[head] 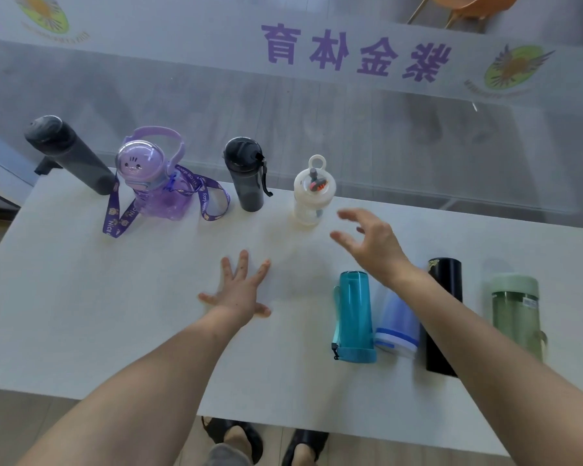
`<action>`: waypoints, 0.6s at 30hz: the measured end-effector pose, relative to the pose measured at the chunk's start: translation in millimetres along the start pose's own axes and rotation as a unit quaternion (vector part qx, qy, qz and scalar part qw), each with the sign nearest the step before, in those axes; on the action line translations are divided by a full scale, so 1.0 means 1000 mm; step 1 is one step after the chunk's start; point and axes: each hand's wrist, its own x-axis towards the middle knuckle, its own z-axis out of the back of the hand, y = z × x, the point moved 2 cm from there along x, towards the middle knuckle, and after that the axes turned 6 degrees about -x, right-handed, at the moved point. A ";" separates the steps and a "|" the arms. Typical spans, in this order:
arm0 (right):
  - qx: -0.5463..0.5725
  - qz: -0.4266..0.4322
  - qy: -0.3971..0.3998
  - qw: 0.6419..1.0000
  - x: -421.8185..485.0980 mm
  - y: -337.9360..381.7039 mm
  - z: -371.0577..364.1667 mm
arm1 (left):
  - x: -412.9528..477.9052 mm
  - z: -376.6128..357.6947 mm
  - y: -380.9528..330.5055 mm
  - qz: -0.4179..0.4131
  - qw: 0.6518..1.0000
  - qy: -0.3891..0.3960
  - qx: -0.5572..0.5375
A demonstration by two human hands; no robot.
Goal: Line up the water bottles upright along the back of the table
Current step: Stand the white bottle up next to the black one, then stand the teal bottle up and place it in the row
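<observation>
From the head view, four bottles stand along the back of the white table (81,314). The right hand (372,245) is open wide and holds nothing. The small white bottle (312,196) stands just past its fingertips. The teal bottle (354,314) lies on its side just behind the wrist, pointing front to back, and looks empty. The left hand (241,292) rests flat and empty.

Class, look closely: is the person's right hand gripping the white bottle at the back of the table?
No. The right hand hovers open just beside the white bottle, with a visible gap between them.
</observation>
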 end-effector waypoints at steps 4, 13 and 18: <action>-0.137 0.139 0.152 0.969 -0.069 -0.017 -0.005 | 0.000 -0.001 0.001 -0.004 1.000 -0.005 -0.002; -0.308 0.217 0.259 0.889 -0.135 -0.042 -0.036 | -0.011 -0.012 0.004 -0.025 0.999 -0.030 -0.001; -0.164 0.190 0.184 0.950 -0.121 -0.041 -0.029 | -0.012 -0.014 0.001 -0.019 0.999 -0.027 -0.002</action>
